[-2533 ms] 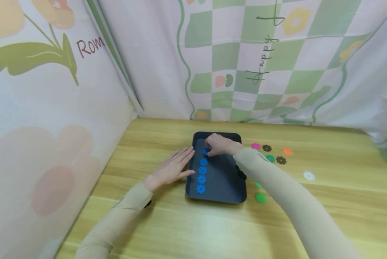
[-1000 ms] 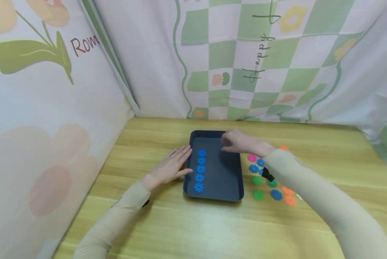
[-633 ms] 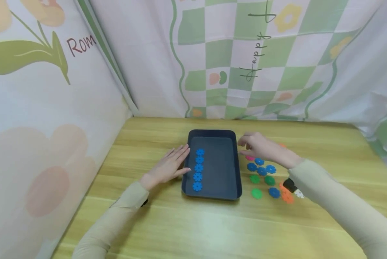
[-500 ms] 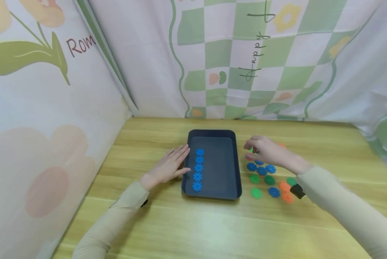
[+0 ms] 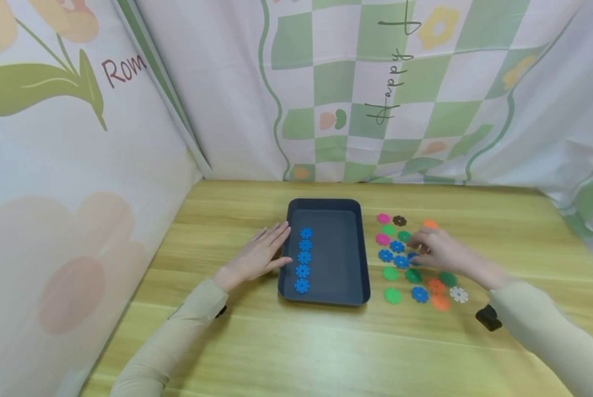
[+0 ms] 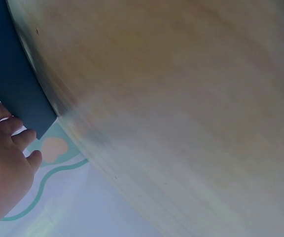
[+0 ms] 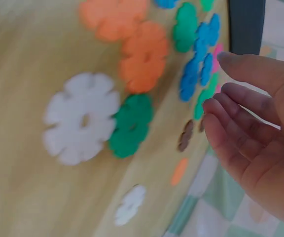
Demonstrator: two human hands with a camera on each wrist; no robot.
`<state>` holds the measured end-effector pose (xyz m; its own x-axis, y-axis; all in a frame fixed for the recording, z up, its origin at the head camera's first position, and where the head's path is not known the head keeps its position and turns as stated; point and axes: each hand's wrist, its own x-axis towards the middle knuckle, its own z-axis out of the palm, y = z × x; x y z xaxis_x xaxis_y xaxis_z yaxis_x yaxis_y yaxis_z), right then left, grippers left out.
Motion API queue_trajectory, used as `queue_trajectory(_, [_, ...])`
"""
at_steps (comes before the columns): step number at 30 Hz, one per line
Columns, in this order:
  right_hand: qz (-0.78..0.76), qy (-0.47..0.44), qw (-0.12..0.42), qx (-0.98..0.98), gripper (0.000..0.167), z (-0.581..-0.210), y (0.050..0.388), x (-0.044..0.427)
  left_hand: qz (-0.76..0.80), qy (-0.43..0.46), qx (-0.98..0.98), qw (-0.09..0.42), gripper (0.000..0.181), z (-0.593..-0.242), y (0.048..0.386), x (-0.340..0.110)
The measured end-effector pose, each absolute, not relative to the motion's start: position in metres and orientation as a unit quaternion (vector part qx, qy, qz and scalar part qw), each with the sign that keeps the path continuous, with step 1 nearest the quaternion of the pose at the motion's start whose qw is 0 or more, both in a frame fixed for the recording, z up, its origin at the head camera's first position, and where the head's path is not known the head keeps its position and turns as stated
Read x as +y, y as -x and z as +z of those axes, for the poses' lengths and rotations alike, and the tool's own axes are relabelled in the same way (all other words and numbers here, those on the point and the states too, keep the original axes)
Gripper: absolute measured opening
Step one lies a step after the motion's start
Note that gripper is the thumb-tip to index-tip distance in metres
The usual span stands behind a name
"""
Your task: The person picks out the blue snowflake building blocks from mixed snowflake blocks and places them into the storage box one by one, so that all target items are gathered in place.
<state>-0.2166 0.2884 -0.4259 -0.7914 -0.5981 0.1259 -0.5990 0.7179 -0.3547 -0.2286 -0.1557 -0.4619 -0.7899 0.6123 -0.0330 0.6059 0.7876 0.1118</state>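
A dark grey tray (image 5: pixel 333 275) lies on the table. A column of several blue snowflake discs (image 5: pixel 303 257) runs along its left side. My left hand (image 5: pixel 254 259) rests with straight fingers against the tray's left rim; in the left wrist view its fingers (image 6: pixel 18 131) touch the tray's outer wall. My right hand (image 5: pixel 445 251) is above the loose discs right of the tray, close to a blue disc (image 5: pixel 401 262). In the right wrist view the thumb and fingers (image 7: pixel 230 133) are apart and loosely bent, with nothing between them.
Loose snowflake discs lie right of the tray: pink (image 5: pixel 383 239), light green (image 5: pixel 392 296), dark brown (image 5: pixel 399 220), orange (image 5: pixel 440 301) and white (image 5: pixel 458 294) among them. A patterned curtain (image 5: pixel 346 88) hangs behind the table (image 5: pixel 257 342).
My right hand has placed a blue disc at the far end of the column, then moved right, out of the tray and over the loose discs. The left hand keeps its place at the rim.
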Motion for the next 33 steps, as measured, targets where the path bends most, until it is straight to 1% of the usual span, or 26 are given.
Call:
queue_trajectory(5, [0.184,-0.298,-0.018,-0.936,0.03,-0.434,0.216,0.3,0.044,-0.323,0.945,0.033,0.079,-0.462,0.229,-0.155])
queue_trajectory(12, [0.187,-0.275,-0.048,-0.942,0.03,-0.436,0.217,0.302,0.047,-0.321,0.945,0.037,0.079,-0.46,0.228,-0.155])
queue_trajectory(21, [0.185,-0.266,-0.05,-0.944,0.025,-0.438,0.217,0.301,0.046,-0.322,0.945,0.033,0.079,-0.46,0.228,-0.155])
queue_trajectory(26, [0.187,-0.262,-0.059,-0.945,0.025,-0.44,0.218,0.302,0.044,-0.326,0.944,0.027,0.079,-0.46,0.227,-0.156])
queue_trajectory(33, [0.205,-0.265,-0.06,-0.94,0.023,-0.441,0.218,0.304,0.048,-0.323,0.944,0.039,0.08,-0.459,0.227,-0.155])
